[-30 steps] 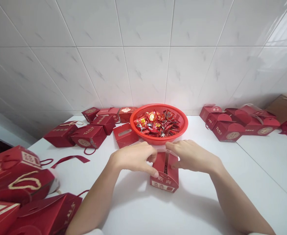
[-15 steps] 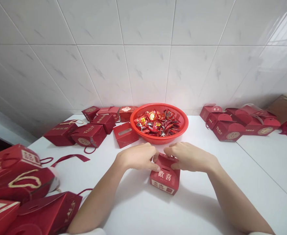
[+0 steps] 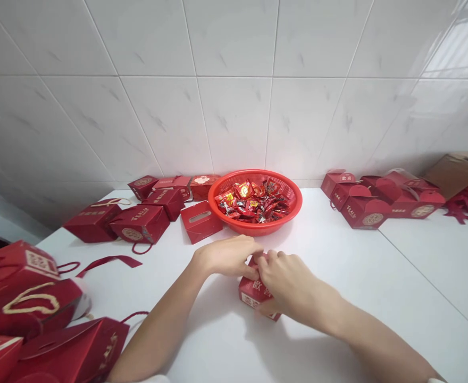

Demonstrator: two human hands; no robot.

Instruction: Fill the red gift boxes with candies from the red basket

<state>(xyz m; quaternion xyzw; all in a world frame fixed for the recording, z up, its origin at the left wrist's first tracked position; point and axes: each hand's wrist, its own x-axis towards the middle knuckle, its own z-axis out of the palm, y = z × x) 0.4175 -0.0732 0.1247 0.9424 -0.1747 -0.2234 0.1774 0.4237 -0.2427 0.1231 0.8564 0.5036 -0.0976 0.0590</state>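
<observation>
A small red gift box [image 3: 250, 292] with white Chinese characters and a pale printed band stands on the white table. My left hand [image 3: 229, 256] is closed on its upper left side, thumb in front and fingers behind the top. My right hand [image 3: 292, 284] grips the right side, fingers curled over the top and thumb low at the front. It hides much of the box's front. Just beyond my hands sits a red plastic basket [image 3: 253, 229] holding many wrapped candies [image 3: 253, 202].
Red boxes [image 3: 138, 222] stand at the back left, and larger ones [image 3: 72, 348] crowd the near left. An open-topped box [image 3: 201, 223] lies beside the basket. More boxes [image 3: 365, 210] are at the back right, near a brown carton [image 3: 455, 173]. A tiled wall [image 3: 234, 122] rises behind.
My right hand has moved from the box's top right corner forward and down across its front. My left hand stays at the top left. The view has shifted slightly.
</observation>
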